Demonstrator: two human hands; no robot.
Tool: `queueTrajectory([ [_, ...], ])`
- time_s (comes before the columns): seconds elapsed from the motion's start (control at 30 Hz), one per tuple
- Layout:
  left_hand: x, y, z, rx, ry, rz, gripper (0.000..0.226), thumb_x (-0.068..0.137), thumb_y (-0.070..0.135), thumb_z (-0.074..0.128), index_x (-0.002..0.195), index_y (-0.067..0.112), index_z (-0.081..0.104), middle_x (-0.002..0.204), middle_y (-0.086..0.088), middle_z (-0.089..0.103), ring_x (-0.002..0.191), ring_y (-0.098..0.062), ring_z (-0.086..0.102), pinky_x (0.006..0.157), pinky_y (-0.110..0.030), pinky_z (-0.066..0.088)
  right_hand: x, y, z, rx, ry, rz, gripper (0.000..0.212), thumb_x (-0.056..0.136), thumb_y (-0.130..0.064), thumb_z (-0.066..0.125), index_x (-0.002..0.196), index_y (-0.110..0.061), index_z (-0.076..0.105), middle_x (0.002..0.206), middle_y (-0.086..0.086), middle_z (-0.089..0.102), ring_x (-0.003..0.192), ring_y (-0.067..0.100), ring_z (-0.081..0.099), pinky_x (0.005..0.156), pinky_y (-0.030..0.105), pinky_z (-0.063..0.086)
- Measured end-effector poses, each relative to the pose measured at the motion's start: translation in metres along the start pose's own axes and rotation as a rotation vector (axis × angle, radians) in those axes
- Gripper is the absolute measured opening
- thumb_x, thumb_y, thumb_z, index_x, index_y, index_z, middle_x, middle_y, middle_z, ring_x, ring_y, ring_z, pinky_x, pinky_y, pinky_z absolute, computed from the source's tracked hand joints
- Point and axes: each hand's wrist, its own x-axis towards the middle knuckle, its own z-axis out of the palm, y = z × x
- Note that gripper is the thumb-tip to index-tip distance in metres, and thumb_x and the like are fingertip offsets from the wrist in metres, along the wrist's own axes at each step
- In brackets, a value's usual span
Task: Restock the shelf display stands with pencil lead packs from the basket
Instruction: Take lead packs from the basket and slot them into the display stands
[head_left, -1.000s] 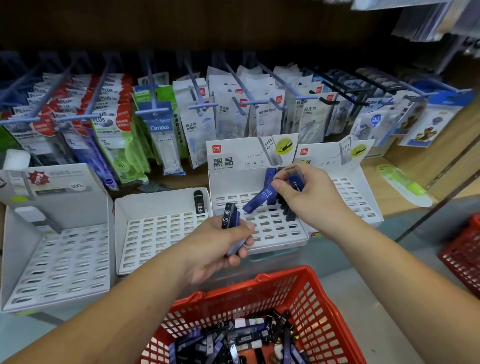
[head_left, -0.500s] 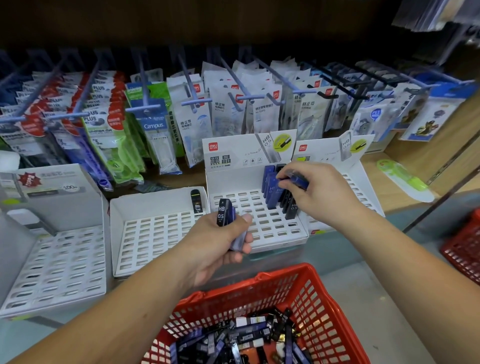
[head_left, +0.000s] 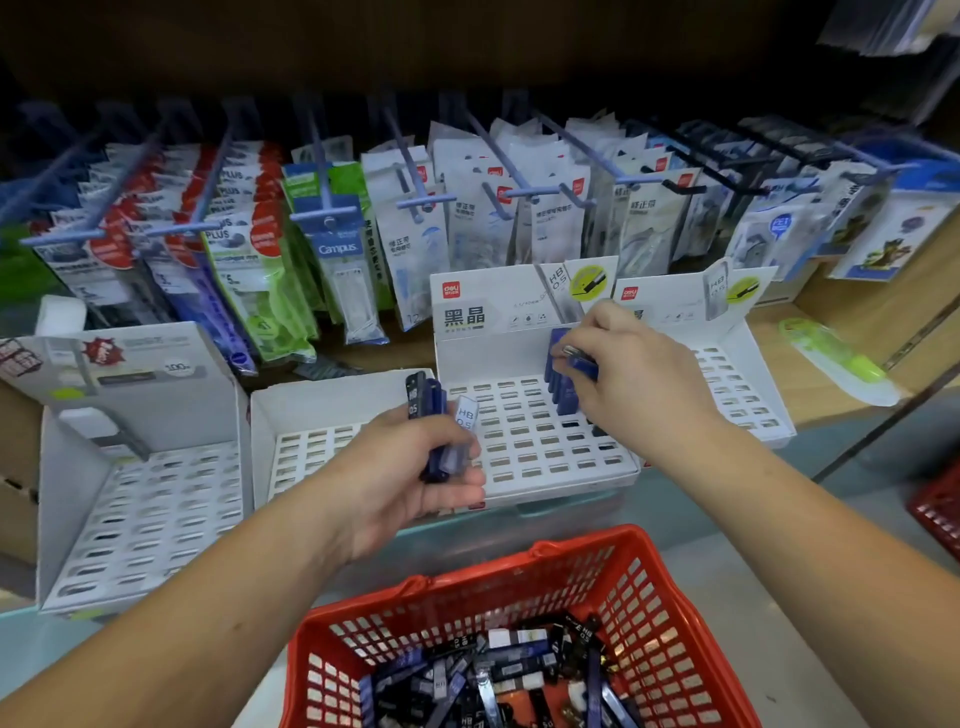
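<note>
the right hand (head_left: 636, 376) pinches a blue lead pack (head_left: 582, 364) over the middle white stand (head_left: 519, 452), seemingly touching the upright packs (head_left: 561, 397) there. the left hand (head_left: 400, 473) grips a bunch of packs (head_left: 434, 421); more lie in the near red basket (head_left: 649, 577).

Glossy red plastic basket (head_left: 670, 597), matt white card stand (head_left: 519, 343), wood shelf (head_left: 852, 312)

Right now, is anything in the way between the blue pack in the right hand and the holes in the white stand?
Nothing visible blocks it. The right hand pinches the blue pack over the white stand, beside the standing packs. The open slots lie right next to them.
</note>
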Motion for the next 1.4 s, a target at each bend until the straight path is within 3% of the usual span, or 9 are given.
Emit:
queueTrajectory([
  [0.17,-0.008,0.0,-0.022,0.102,0.057,-0.007,0.009,0.092,0.001,0.062,0.099,0.007,0.063,0.061,-0.007,0.054,0.049,-0.018,0.053,0.041,-0.025,0.047,-0.002,-0.048,0.02,0.434,-0.206,0.143,0.009,0.088,-0.038,0.076,0.087,-0.034,0.069,0.083,-0.013,0.068,0.086,0.012,0.065,0.082,0.039,0.056],
  [0.37,-0.012,-0.009,-0.033,0.204,0.084,0.028,0.011,0.088,0.003,0.075,0.095,0.008,0.069,0.061,-0.002,0.061,0.052,-0.015,0.053,0.044,-0.025,0.044,-0.001,-0.063,0.047,0.396,-0.465,0.214,0.053,0.082,-0.05,0.08,0.12,-0.015,0.07,0.121,0.006,0.072,0.114,0.023,0.065,0.1,0.044,0.052],
  [0.5,-0.012,-0.011,-0.034,0.201,0.069,0.024,0.013,0.088,0.005,0.078,0.09,0.012,0.067,0.062,0.0,0.063,0.052,-0.013,0.055,0.046,-0.025,0.046,0.001,-0.063,0.052,0.416,-0.615,0.233,0.056,0.085,-0.046,0.079,0.132,-0.018,0.065,0.133,0.005,0.066,0.121,0.021,0.061,0.105,0.036,0.048],
  [0.63,-0.011,-0.01,-0.028,0.204,0.054,0.03,0.014,0.087,0.007,0.079,0.093,0.01,0.066,0.069,-0.004,0.063,0.054,-0.014,0.056,0.047,-0.026,0.048,0.001,-0.058,0.05,0.498,-0.583,0.264,0.049,0.079,-0.037,0.087,0.123,-0.03,0.066,0.124,-0.006,0.065,0.108,0.012,0.065,0.097,0.032,0.052],
  [0.7,-0.01,-0.01,-0.024,0.206,0.053,0.035,0.014,0.088,0.007,0.079,0.095,0.008,0.067,0.071,-0.007,0.062,0.055,-0.015,0.056,0.048,-0.026,0.049,-0.001,-0.059,0.047,0.643,-0.547,0.319,0.044,0.077,-0.027,0.089,0.112,-0.029,0.063,0.105,-0.002,0.065,0.071,0.005,0.064,0.064,0.027,0.056],
  [0.77,-0.008,-0.01,-0.02,0.195,0.072,0.057,0.013,0.088,0.006,0.078,0.096,0.008,0.068,0.068,-0.007,0.062,0.055,-0.017,0.056,0.048,-0.027,0.05,-0.004,-0.059,0.043,0.836,-0.539,0.414,0.039,0.08,-0.015,0.086,0.107,-0.025,0.059,0.086,0.004,0.06,0.041,0.008,0.041,0.037,0.023,0.034],
  [0.97,-0.004,-0.016,0.003,0.276,0.12,0.265,0.018,0.088,0.016,0.081,0.101,0.013,0.068,0.063,-0.001,0.066,0.053,-0.013,0.06,0.049,-0.025,0.05,-0.011,-0.047,0.023,1.109,-0.39,0.647,0.034,0.082,-0.015,0.084,0.104,-0.016,0.057,0.063,0.007,0.06,0.043,0.018,0.03,0.044,0.024,0.023],
  [1.13,-0.01,-0.025,0.042,0.445,0.112,0.474,0.02,0.084,0.017,0.084,0.093,0.01,0.067,0.065,-0.019,0.062,0.056,-0.019,0.06,0.049,-0.025,0.047,-0.027,-0.032,0.001,1.177,-0.274,0.701,0.024,0.087,-0.009,0.074,0.103,-0.015,0.058,0.073,0.015,0.059,0.04,0.017,0.032,0.044,0.024,0.026],
  [1.4,-0.016,-0.02,0.085,0.346,0.002,0.438,0.002,0.095,0.012,0.07,0.097,0.012,0.07,0.082,-0.008,0.078,0.055,-0.015,0.054,0.049,-0.02,0.044,-0.054,0.029,-0.045,1.293,-0.252,0.66,0.014,0.094,-0.012,0.072,0.104,-0.01,0.063,0.044,-0.003,0.046,0.039,0.014,0.03,0.045,0.026,0.022],
])
